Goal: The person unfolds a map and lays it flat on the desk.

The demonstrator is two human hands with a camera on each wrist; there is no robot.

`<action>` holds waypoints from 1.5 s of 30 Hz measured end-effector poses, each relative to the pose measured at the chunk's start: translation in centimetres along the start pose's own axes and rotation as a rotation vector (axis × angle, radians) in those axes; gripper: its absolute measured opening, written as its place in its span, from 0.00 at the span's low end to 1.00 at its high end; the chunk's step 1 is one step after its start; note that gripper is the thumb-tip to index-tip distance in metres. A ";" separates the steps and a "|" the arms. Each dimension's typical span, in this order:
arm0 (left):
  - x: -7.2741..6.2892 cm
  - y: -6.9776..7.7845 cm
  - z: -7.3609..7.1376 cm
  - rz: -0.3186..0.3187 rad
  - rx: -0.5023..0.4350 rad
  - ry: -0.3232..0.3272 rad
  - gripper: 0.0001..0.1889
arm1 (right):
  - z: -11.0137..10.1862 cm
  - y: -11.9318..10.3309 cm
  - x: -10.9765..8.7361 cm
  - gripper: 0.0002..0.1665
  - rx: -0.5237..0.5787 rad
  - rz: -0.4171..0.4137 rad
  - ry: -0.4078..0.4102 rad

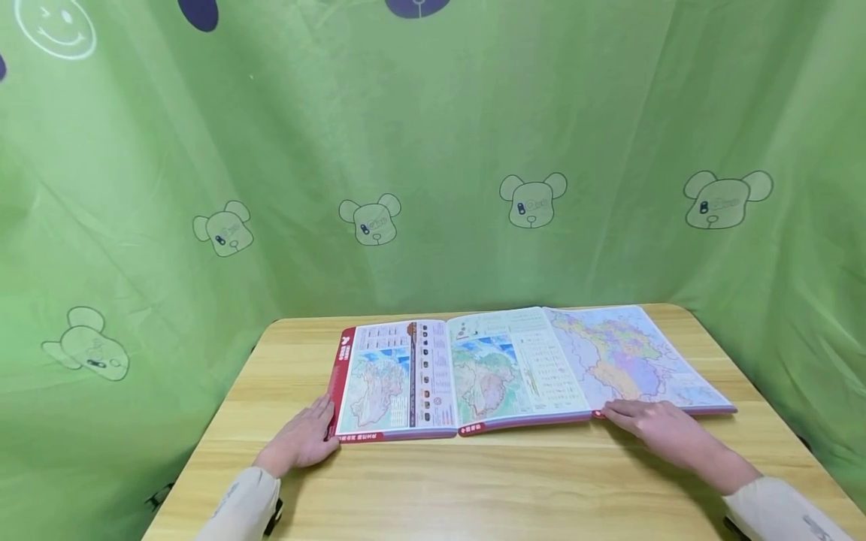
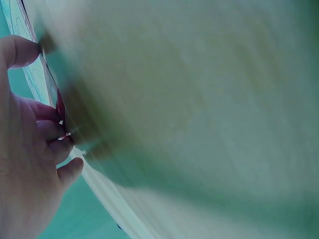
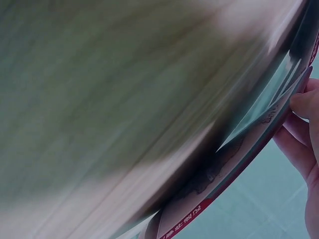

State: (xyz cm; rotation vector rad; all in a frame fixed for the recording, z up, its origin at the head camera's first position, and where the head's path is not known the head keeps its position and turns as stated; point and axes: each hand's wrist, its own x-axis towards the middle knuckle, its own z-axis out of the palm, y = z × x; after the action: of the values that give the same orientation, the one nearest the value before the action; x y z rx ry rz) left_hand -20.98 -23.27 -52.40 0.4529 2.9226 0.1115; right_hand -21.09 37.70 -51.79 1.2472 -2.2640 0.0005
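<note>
A fold-out map book point(image 1: 497, 376) lies spread on the wooden table in three panels, with red edges and coloured maps. My left hand point(image 1: 304, 436) rests at its lower left corner, fingers along the red side. In the left wrist view, the fingers and thumb of my left hand point(image 2: 22, 154) touch the edge of the book point(image 2: 42, 79). At the near edge of the rightmost panel point(image 1: 632, 357), beside a small red tab, lies my right hand point(image 1: 666, 432). The right wrist view shows that hand's thumb and fingers point(image 3: 296, 149) pinching the panel's edge.
The wooden table point(image 1: 501, 488) extends in front of the book towards me. A green curtain point(image 1: 440, 120) printed with bear heads hangs behind the table and along both sides.
</note>
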 end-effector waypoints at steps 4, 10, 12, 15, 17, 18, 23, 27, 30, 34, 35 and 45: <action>0.0 0.1 0.0 0.003 -0.002 0.001 0.39 | 0.3 0.2 -0.2 0.33 -0.010 0.000 -0.014; 0.0 0.1 -0.3 0.006 0.008 0.006 0.40 | 0.4 0.3 -0.4 0.43 -0.009 0.016 -0.036; 0.1 0.1 -0.4 0.007 0.008 0.008 0.40 | 0.3 0.2 -0.4 0.38 -0.003 0.023 -0.050; 0.1 0.1 -0.4 0.007 0.004 0.006 0.40 | 0.3 0.1 -0.4 0.26 0.005 0.031 -0.075; 0.1 0.1 -0.4 0.006 0.004 0.005 0.40 | 0.3 0.1 -0.5 0.24 0.007 0.032 -0.089; 0.1 0.1 -0.4 0.005 0.003 0.005 0.40 | 0.3 0.1 -0.5 0.25 0.008 0.033 -0.093; 0.2 0.1 -0.2 0.002 0.005 0.005 0.40 | 0.3 0.0 -0.4 0.25 0.012 0.037 -0.100; 0.3 0.0 -0.2 0.000 0.002 0.005 0.40 | 0.4 0.0 -0.4 0.22 0.016 0.038 -0.098; 0.3 -0.1 -0.1 0.002 0.002 0.006 0.40 | 0.5 -0.1 -0.4 0.23 0.022 0.035 -0.096; 0.2 -0.1 0.0 0.003 0.003 0.007 0.40 | 0.5 -0.1 -0.4 0.24 0.022 0.036 -0.104; 0.2 -0.1 0.0 0.002 0.002 0.007 0.40 | 0.5 -0.1 -0.4 0.24 0.021 0.036 -0.106; 0.0 0.0 -0.1 0.001 -0.005 0.009 0.40 | 1.0 0.2 -0.6 0.23 0.026 0.026 -0.134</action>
State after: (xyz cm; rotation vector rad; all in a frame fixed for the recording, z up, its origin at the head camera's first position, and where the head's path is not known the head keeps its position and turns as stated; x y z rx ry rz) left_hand -21.02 -23.29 -52.29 0.4538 2.9300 0.1207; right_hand -21.42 37.99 -52.85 1.2651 -2.4015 -0.0445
